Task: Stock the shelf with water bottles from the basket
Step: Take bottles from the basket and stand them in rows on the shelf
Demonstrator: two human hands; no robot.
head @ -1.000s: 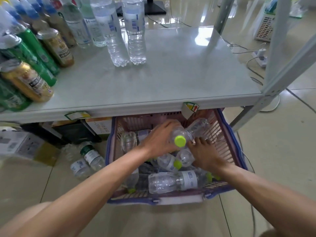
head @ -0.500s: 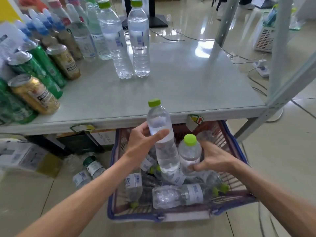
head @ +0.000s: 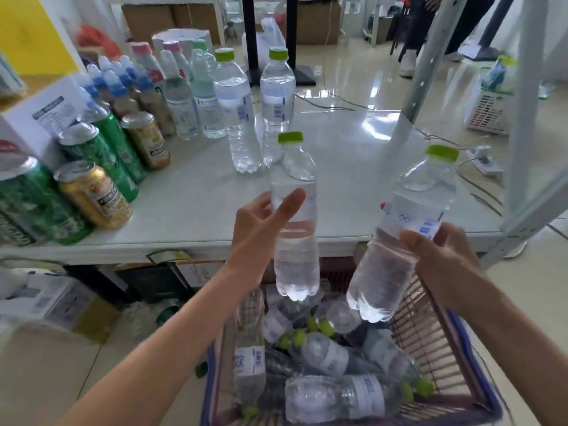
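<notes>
My left hand (head: 261, 232) grips a clear water bottle (head: 295, 216) with a green cap, held upright above the basket in front of the shelf edge. My right hand (head: 442, 259) holds a second green-capped water bottle (head: 402, 235), tilted slightly right. Below both sits the pink basket with a blue rim (head: 430, 339), holding several more bottles lying on their sides. On the grey shelf (head: 353, 167) two green-capped water bottles (head: 238, 118) stand upright side by side near the back.
Green and gold cans (head: 92, 192) and more bottles crowd the shelf's left part. A white box (head: 40, 118) stands at far left. Grey shelf uprights (head: 522, 118) rise on the right. Cardboard boxes (head: 61, 305) lie under the shelf. A person's legs (head: 412, 41) stand far back.
Both hands have lifted out of the basket, each with a bottle. The bottles are now higher, level with the shelf top, and the right one has come fully clear of the basket.
</notes>
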